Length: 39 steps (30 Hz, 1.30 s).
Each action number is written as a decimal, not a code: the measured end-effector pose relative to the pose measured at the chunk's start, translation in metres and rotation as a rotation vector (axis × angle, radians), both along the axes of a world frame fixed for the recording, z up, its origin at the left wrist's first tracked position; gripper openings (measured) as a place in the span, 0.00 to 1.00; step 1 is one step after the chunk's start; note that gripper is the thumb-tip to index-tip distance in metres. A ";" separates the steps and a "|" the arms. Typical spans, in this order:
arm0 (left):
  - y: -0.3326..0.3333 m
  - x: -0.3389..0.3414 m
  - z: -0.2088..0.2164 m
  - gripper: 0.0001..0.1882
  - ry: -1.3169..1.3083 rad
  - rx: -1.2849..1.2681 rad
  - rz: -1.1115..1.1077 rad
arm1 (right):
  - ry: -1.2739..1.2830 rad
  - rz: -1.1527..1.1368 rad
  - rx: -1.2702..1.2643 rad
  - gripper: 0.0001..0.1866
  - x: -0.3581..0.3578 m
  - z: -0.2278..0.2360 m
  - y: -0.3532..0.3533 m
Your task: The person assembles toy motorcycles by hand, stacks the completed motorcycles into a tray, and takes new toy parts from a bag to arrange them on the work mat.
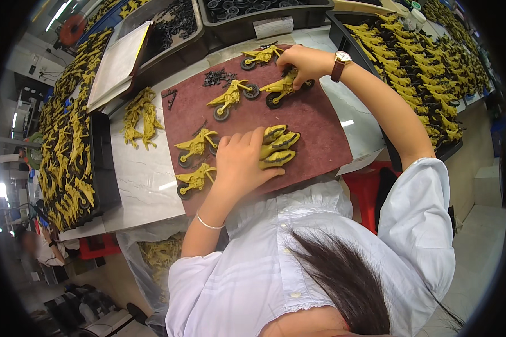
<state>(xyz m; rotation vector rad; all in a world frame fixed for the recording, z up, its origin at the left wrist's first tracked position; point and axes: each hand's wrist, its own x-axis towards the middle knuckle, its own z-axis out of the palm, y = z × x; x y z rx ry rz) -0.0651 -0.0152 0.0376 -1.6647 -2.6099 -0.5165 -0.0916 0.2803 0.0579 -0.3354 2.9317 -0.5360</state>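
Observation:
My right hand [306, 60] is at the far right of a dark red mat [315, 132]. Its thumb and fingers pinch the top of a yellow toy motorcycle [281, 89] with black wheels. At the mat's near side, my left hand [239, 160] curls against a bunch of yellow toy pieces [278, 147] with dark undersides. Its fingers partly hide the ends of that bunch. Left of this hand lie two more toy motorcycles, one [197, 145] behind the other [194, 178]. Another toy motorcycle [227, 101] lies mid-mat, and one [258, 56] by the far edge.
Small black parts [218, 77] are piled on the mat. Yellow pieces [141, 118] lie on the white table [140, 180]. Crates of yellow toys flank both sides [104, 163] [399, 151]. Bins of black parts [208, 28] stand behind, with a booklet [118, 67] leaning there. A red stool [362, 191] is below.

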 end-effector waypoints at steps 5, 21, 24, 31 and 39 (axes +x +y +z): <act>0.007 -0.003 0.000 0.42 -0.016 -0.028 0.012 | 0.044 0.102 -0.066 0.21 0.010 -0.006 -0.017; 0.021 -0.005 -0.010 0.28 -0.055 0.091 -0.048 | 0.139 -0.115 -0.115 0.15 0.070 -0.023 -0.033; 0.023 -0.006 -0.002 0.27 -0.092 0.073 -0.055 | 0.208 -0.166 -0.080 0.15 0.095 0.005 -0.028; 0.093 -0.048 0.061 0.30 -0.066 0.198 -0.104 | 0.463 -0.511 -0.148 0.17 0.207 0.068 0.021; 0.346 -0.092 0.089 0.35 0.046 0.248 -0.200 | 0.578 -0.872 -0.025 0.17 0.313 0.084 0.050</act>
